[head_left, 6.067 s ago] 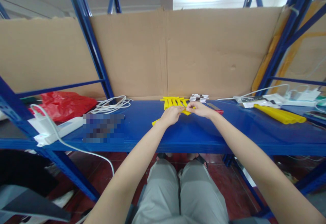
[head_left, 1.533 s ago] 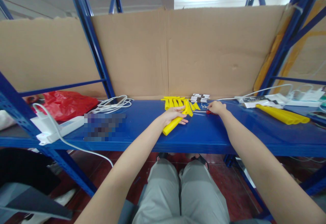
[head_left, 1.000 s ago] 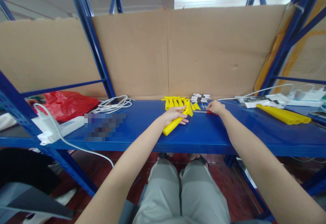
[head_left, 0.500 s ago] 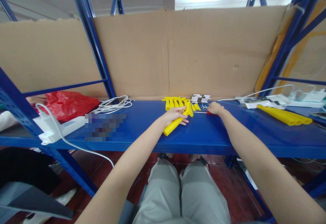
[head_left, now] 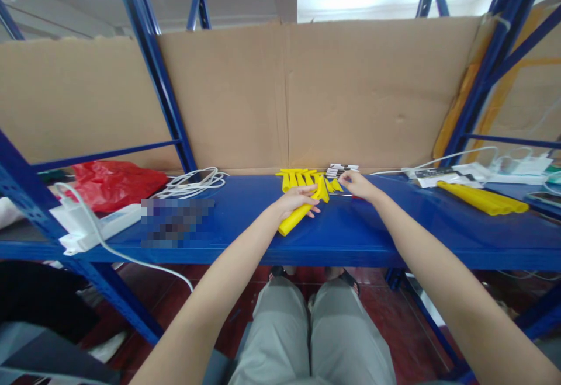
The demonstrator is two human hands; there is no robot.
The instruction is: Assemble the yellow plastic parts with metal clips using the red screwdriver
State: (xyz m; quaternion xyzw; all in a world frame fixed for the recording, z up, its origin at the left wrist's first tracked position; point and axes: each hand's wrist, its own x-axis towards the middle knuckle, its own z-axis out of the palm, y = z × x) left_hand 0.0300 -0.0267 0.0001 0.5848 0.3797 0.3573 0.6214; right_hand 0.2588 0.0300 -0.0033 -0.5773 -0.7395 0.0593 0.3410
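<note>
My left hand (head_left: 298, 201) is wrapped round a yellow plastic tube-like piece (head_left: 290, 222) with a wider, finned far end, held slanting over the blue shelf. Behind it stands a row of similar yellow pieces (head_left: 293, 180). Small flat yellow triangles (head_left: 336, 186) lie to their right. My right hand (head_left: 356, 184) is pinched beside these triangles, in front of a stack of white-and-black strips (head_left: 339, 169); whatever its fingertips hold is too small to make out. Below that hand lies what looks like a screwdriver, its red handle (head_left: 360, 200) partly covered.
Longer yellow pieces (head_left: 482, 198) lie at the right by a white box (head_left: 433, 176) and cables. On the left are a red plastic bag (head_left: 116, 183), a coiled white cable (head_left: 193, 183) and a white power strip (head_left: 109, 224). A cardboard sheet (head_left: 232, 99) backs the blue shelf (head_left: 245, 221).
My right hand has moved left and slightly up from the red handle towards the small yellow triangles. My left hand keeps its hold on the yellow piece. The view has shifted a little.
</note>
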